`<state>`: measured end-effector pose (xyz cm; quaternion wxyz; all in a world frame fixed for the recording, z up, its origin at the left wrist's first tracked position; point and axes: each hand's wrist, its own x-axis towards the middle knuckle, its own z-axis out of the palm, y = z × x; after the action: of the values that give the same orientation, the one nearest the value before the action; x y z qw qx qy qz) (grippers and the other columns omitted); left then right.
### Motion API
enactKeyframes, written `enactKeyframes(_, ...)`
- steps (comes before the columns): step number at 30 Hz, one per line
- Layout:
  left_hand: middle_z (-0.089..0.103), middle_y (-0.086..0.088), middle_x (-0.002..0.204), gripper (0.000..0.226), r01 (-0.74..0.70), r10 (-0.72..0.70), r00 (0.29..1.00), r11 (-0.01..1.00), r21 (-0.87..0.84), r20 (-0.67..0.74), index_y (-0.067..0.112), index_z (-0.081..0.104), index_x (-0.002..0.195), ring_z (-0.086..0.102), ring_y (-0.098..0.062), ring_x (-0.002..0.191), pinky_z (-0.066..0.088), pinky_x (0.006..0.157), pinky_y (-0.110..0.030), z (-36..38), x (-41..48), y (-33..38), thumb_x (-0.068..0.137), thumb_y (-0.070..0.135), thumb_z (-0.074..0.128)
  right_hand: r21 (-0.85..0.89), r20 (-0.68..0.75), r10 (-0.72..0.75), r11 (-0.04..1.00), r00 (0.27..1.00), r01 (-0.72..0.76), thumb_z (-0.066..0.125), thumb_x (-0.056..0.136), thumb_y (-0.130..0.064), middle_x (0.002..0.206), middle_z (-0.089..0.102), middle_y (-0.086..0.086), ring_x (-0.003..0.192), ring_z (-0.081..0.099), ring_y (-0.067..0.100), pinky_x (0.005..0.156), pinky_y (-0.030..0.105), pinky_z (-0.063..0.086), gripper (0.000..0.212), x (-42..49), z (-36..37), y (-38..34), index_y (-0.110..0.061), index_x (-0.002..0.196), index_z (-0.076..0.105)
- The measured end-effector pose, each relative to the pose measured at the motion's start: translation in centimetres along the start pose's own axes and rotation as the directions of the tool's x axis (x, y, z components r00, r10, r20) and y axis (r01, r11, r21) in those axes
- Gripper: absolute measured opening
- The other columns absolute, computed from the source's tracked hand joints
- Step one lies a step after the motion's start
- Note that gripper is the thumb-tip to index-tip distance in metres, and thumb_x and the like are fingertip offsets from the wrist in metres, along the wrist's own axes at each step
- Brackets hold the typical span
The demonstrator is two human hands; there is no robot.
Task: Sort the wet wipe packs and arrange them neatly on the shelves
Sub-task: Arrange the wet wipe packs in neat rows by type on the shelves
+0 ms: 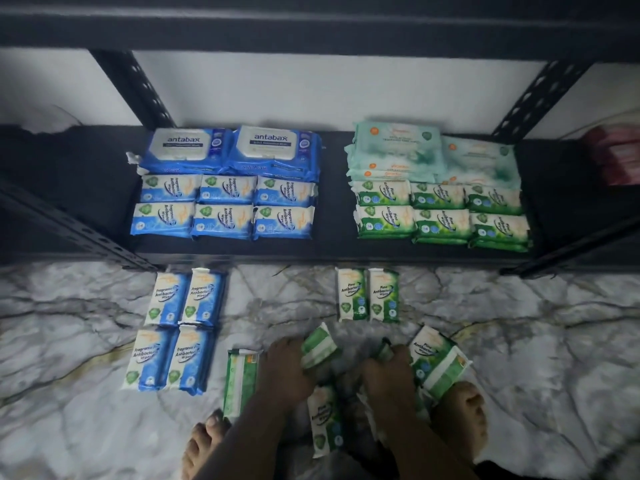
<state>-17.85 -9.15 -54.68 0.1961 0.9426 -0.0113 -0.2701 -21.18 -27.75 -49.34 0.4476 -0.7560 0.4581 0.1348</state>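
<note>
On the black bottom shelf (332, 247) lie sorted wipe packs: two big blue Antabax packs (232, 150) with small blue packs (225, 206) in front at left, pale mint packs (429, 157) with small green pine packs (443, 216) in front at right. On the marble floor, several blue packs (176, 327) lie at left and two green packs (369, 295) stand side by side. My left hand (287, 368) grips a green pack (318, 344). My right hand (389, 372) holds another green pack (384, 351), mostly hidden. Loose green packs (436, 362) lie around both hands.
Slotted black shelf posts (138, 88) rise at back left and back right (540, 95). A red-pink bundle (616, 157) sits at the shelf's far right. My bare feet (204, 445) stand on the floor beside the loose packs. An upper shelf edge (311, 29) overhangs.
</note>
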Motion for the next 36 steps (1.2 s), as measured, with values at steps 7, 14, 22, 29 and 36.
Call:
enactKeyframes(7, 0.075, 0.005, 0.105, 0.039, 0.22, -0.059, 0.962, 0.749, -0.625, 0.268, 0.038, 0.067, 0.123, 0.073, -0.018, 0.091, 0.062, 0.08, -0.042, -5.7, -3.3, 3.2, 0.084, 0.041, 0.071, 0.336, 0.189, -0.037, 0.941, 0.981, -0.029, 0.054, 0.096, -0.003, 0.111, 0.062, 0.013, 0.092, 0.062, 0.031, 0.07, 0.033, 0.047, 0.048, -0.7, -4.6, -1.9, -0.02, 0.141, 0.048)
enactKeyframes(14, 0.065, -0.016, 0.068, 0.045, 0.415, 0.049, 0.894, 0.279, -0.866, 0.445, 0.001, 0.067, 0.085, 0.063, -0.027, 0.052, 0.054, 0.053, -0.032, -8.8, -8.5, 8.7, 0.103, 0.035, 0.044, 0.502, 0.125, -0.026, 0.864, 0.992, -0.04, 0.04, 0.089, 0.016, 0.089, 0.065, 0.019, 0.06, 0.049, 0.028, 0.057, 0.037, 0.039, 0.071, -3.0, -8.4, -2.3, -0.038, 0.134, 0.05)
enactKeyframes(22, 0.067, -0.02, 0.076, 0.018, 0.327, 0.11, 0.911, 0.395, -0.859, 0.397, -0.002, 0.059, 0.108, 0.065, -0.032, 0.059, 0.056, 0.052, -0.036, -9.1, -10.7, 10.9, 0.099, 0.013, 0.054, 0.617, 0.07, -0.082, 0.787, 0.994, 0.022, 0.054, 0.073, 0.007, 0.104, 0.067, 0.026, 0.08, 0.066, 0.042, 0.063, 0.047, 0.053, 0.055, -5.9, -12.6, -1.8, -0.029, 0.114, 0.06)
enactKeyframes(29, 0.067, -0.001, 0.089, 0.029, 0.053, 0.082, 0.967, 0.862, -0.504, 0.241, 0.013, 0.068, 0.117, 0.061, -0.009, 0.065, 0.047, 0.051, -0.017, -10.4, -11.5, 11.4, 0.089, 0.007, 0.07, 0.605, 0.058, -0.084, 0.796, 0.995, 0.032, 0.058, 0.079, 0.022, 0.108, 0.069, 0.021, 0.088, 0.07, 0.042, 0.063, 0.049, 0.058, 0.066, -6.3, -13.5, -0.6, -0.023, 0.127, 0.051)
enactKeyframes(36, 0.071, -0.003, 0.11, 0.026, -0.045, -0.029, 0.995, 0.728, -0.684, -0.096, 0.044, 0.056, 0.114, 0.07, -0.018, 0.09, 0.058, 0.084, -0.042, -8.4, -10.3, 10.9, 0.095, 0.031, 0.067, 0.607, 0.057, -0.06, 0.794, 0.997, 0.013, 0.071, 0.073, 0.02, 0.096, 0.074, 0.012, 0.084, 0.073, 0.036, 0.069, 0.049, 0.06, 0.07, -5.2, -13.4, 0.7, -0.025, 0.125, 0.059)
